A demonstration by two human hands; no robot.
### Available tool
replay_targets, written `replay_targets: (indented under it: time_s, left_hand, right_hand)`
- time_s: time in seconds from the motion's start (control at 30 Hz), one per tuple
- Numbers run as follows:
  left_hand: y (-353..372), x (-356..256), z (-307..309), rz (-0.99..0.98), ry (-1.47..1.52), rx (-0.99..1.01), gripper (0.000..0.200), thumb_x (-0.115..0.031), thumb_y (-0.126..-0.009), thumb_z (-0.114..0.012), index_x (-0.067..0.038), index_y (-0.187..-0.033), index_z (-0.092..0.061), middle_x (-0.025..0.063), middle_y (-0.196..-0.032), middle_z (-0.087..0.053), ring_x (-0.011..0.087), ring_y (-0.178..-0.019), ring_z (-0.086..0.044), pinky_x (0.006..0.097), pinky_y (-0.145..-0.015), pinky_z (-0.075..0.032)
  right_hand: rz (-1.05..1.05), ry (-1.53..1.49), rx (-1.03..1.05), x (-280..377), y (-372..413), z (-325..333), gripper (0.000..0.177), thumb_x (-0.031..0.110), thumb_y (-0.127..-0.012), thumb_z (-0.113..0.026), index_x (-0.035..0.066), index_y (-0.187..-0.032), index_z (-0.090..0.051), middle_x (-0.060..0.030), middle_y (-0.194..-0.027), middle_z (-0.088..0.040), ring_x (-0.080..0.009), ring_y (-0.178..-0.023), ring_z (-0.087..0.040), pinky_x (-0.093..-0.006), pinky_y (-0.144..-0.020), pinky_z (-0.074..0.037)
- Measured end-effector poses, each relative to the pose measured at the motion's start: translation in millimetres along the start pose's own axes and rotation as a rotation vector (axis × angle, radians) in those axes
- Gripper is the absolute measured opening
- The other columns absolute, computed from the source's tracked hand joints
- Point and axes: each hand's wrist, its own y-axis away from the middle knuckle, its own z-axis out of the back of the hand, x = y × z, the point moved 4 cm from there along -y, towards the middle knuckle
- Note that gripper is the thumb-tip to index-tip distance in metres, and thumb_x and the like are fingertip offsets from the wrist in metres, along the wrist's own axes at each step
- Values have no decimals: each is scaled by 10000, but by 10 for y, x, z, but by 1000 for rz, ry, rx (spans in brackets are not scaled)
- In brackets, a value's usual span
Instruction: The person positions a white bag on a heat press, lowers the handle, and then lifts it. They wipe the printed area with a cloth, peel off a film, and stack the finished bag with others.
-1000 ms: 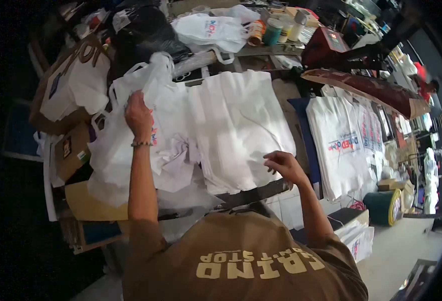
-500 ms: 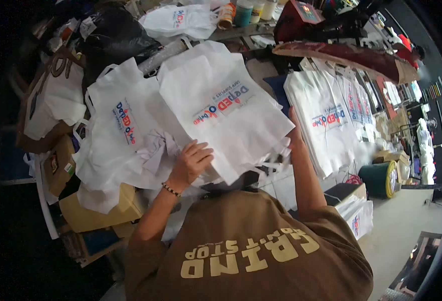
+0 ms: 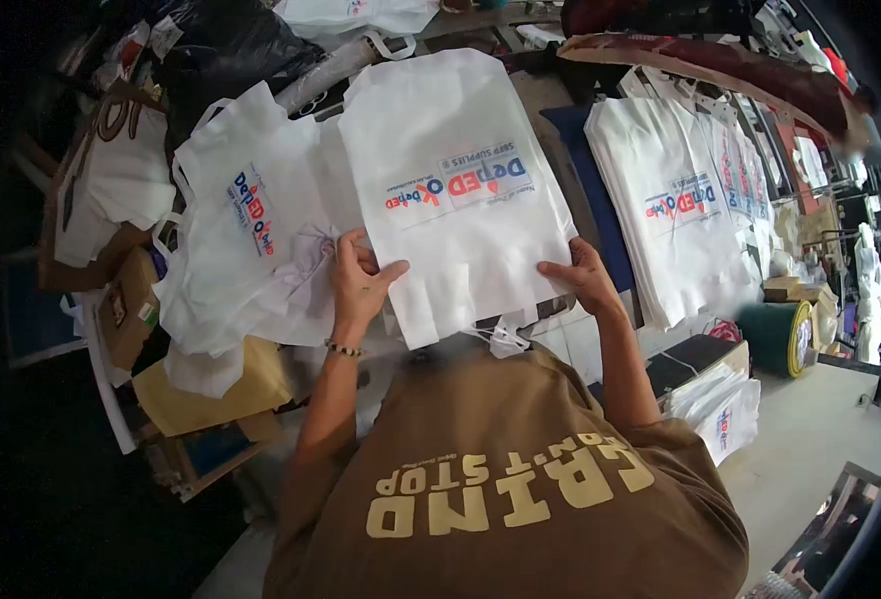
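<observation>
A white printed bag (image 3: pixel 450 140) lies in front of me, its blue and red lettering upside down to my view. My left hand (image 3: pixel 362 285) grips its left edge, thumb on top and fingers partly beneath. At the opposite edge my right hand (image 3: pixel 585 275) pinches the bag with the thumb over it. White handles (image 3: pixel 505 337) hang below the near edge, close to my shirt. To the left are more printed bags (image 3: pixel 246 220), with a crumpled pale cloth (image 3: pixel 305 262) on them beside my left hand.
A stack of printed bags (image 3: pixel 665 210) lies on the right, with more behind it. A black plastic bag (image 3: pixel 226 70) and a clear roll (image 3: pixel 330 75) are at the upper left. A long dark red object (image 3: pixel 710 75) spans the upper right. A green spool (image 3: pixel 770 337) stands lower right.
The bag has turned straighter and lies flatter between my hands. My left hand has shifted up and left with its thumb now over the bag; my right hand's thumb now shows on top.
</observation>
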Motion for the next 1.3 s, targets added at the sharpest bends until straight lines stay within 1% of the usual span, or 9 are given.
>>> replay_targets:
  time_s: [0.17, 0.43, 0.67, 0.77, 0.87, 1.03, 1.17, 1.23, 1.3]
  left_hand:
    - [16, 10, 15, 45, 175, 64, 208, -89, -853, -794, 13, -973, -657, 25, -768, -625, 101, -599, -550, 246, -572, -458]
    - [34, -153, 212, -226, -109, -122, 192, -148, -930, -733, 27, -956, -659, 53, -796, -570, 167, -670, -519, 291, -643, -458]
    - [1, -259, 287, -150, -219, 32, 181, -140, -904, -753, 17, -918, -663, 89, -881, -571, 190, -705, -548, 314, -655, -476]
    - [-29, -368, 260, -145, -261, 78, 206, -105, -846, -788, 3, -968, -661, 106, -929, -584, 210, -745, -576, 338, -669, -490]
    - [-102, -596, 264, -271, -402, -183, 305, -90, -801, -806, -6, -1047, -647, 99, -981, -604, 235, -786, -577, 349, -723, -496]
    - [-428, -717, -16, -310, -340, 12, 458, -110, -811, -789, 9, -1221, -624, 166, -1093, -606, 335, -1016, -608, 412, -878, -513]
    - [-687, -626, -123, -477, -574, -88, 520, -155, -808, -804, 8, -1264, -616, 178, -1123, -590, 362, -1067, -582, 428, -927, -496]
    - [-793, -578, -143, -312, -672, 46, 511, -199, -824, -804, -39, -1275, -624, 175, -1168, -575, 360, -1090, -590, 458, -942, -496]
    - [-827, -631, -135, -304, -650, 61, 478, -197, -824, -804, -39, -1239, -628, 174, -1157, -579, 358, -1071, -599, 452, -931, -502]
  right_hand:
    - [106, 135, -184, 63, 173, -46, 596, 156, -758, -888, -8, -1169, -489, -75, -884, -644, -142, -814, -630, -290, -718, -517]
    - [155, 418, -225, 49, 331, -21, 531, 157, -772, -882, 24, -1132, -516, -18, -812, -580, -78, -714, -541, -232, -614, -448]
    - [164, 322, -188, 184, 232, -120, 538, 229, -783, -875, 7, -1164, -567, -69, -799, -643, -128, -696, -591, -284, -635, -483]
    - [122, 344, -216, 217, 136, -137, 556, 212, -795, -857, 3, -1212, -553, -98, -804, -674, -152, -705, -632, -302, -646, -501]
    - [124, 263, -184, 123, 65, -154, 599, 189, -798, -845, -6, -1269, -532, -129, -832, -706, -166, -726, -663, -324, -654, -514]
    - [46, 218, -75, 126, 109, -177, 611, 209, -796, -843, -11, -1288, -556, -174, -895, -727, -195, -764, -693, -359, -675, -527]
    - [176, 724, -211, 432, 139, -214, 480, 266, -796, -838, -26, -1137, -667, -165, -835, -686, -277, -735, -678, -394, -679, -524]
    - [170, 860, -267, 513, 131, -208, 449, 286, -797, -837, -30, -1083, -696, -163, -806, -665, -304, -727, -665, -401, -680, -520]
    - [546, 924, -384, 578, 102, -208, 375, 255, -809, -823, -30, -1022, -704, -160, -805, -639, -327, -718, -635, -406, -690, -515]
